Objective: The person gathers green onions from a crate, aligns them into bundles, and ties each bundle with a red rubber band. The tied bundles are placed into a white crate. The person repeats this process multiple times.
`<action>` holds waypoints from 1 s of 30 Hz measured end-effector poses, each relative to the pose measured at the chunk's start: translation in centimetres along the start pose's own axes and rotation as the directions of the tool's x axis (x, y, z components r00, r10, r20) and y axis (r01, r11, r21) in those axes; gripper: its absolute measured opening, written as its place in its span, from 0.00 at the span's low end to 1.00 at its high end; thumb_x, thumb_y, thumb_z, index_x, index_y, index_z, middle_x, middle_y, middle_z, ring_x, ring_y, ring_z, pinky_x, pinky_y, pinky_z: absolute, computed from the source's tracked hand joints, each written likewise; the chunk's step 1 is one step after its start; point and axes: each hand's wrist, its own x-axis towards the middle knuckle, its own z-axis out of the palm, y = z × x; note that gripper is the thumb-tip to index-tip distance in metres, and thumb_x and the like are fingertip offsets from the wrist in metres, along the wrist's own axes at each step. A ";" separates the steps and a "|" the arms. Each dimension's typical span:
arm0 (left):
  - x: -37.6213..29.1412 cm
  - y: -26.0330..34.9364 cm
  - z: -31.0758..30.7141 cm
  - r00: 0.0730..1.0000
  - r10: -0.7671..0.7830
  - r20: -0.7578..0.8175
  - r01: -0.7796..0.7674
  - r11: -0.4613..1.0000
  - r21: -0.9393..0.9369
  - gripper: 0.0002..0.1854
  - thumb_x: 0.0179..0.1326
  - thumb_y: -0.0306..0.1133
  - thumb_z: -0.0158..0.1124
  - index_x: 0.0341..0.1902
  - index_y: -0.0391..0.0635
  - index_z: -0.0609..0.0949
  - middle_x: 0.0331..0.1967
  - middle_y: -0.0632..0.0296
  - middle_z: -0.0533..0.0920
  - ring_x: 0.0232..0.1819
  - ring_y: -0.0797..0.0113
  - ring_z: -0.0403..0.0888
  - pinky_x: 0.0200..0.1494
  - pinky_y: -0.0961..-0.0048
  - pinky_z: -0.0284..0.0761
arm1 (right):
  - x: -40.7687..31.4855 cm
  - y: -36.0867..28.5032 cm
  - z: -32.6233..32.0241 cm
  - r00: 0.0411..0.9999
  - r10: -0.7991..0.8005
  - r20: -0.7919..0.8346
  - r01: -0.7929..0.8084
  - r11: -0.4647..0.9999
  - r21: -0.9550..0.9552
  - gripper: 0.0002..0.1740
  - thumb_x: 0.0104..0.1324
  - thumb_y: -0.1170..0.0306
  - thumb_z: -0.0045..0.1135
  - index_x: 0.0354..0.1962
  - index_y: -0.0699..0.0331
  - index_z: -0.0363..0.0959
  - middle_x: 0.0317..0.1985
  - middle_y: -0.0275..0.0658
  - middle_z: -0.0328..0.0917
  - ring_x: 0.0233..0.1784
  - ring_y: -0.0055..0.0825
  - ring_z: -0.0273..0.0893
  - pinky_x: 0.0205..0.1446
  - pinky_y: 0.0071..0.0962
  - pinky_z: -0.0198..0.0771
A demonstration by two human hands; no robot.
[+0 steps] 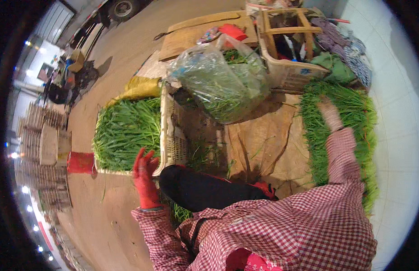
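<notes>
My left hand (147, 179), in a red glove, is raised beside the near corner of a cream plastic crate (166, 128); its fingers are apart and it holds nothing. Long green leafy stalks (128, 132) fill this crate. To the right, my right hand (328, 110) reaches onto a long row of bundled leafy greens (353, 115) lying along the white wall. It is blurred, and its fingertips are partly lost among the leaves, so its grip is unclear. Between the hands, a large clear plastic bag (226, 81) holds more greens.
Brown sheeting (263, 135) with loose leaves covers the floor ahead. Behind the bag are a wooden board (196, 30) and a crate (290, 76) with a wooden frame on top. A red bucket (80, 162) and stacked crates (43, 152) stand left. The white wall (395, 111) bounds the right.
</notes>
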 end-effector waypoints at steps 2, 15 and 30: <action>0.9 -1.6 -6.2 0.980 -0.002 -0.197 0.004 1.000 0.012 0.22 0.68 0.42 0.54 0.61 0.44 0.72 0.47 0.56 0.80 0.43 0.66 0.79 0.49 0.69 0.76 | -2.3 -9.3 7.1 0.903 -0.327 0.280 0.205 0.898 0.388 0.23 0.72 0.62 0.41 0.60 0.64 0.65 0.57 0.40 0.71 0.59 0.31 0.69 0.64 0.30 0.63; 4.2 -15.1 -16.4 0.878 -0.441 -0.187 0.437 0.897 -0.066 0.27 0.67 0.51 0.52 0.58 0.41 0.68 0.33 0.59 0.80 0.34 0.61 0.80 0.42 0.64 0.76 | -8.7 -50.5 24.3 0.379 -0.419 0.825 -0.630 0.537 0.562 0.34 0.61 0.51 0.60 0.49 0.75 0.69 0.42 0.50 0.79 0.41 0.35 0.81 0.37 0.36 0.82; 6.4 -13.3 -8.4 0.811 -0.544 -0.216 0.471 0.825 -0.311 0.24 0.68 0.47 0.52 0.46 0.33 0.76 0.39 0.53 0.82 0.37 0.61 0.82 0.40 0.68 0.80 | -5.0 -48.1 27.1 0.650 -0.452 0.611 -0.486 0.372 0.791 0.17 0.67 0.56 0.52 0.34 0.62 0.76 0.27 0.33 0.77 0.28 0.20 0.73 0.33 0.23 0.71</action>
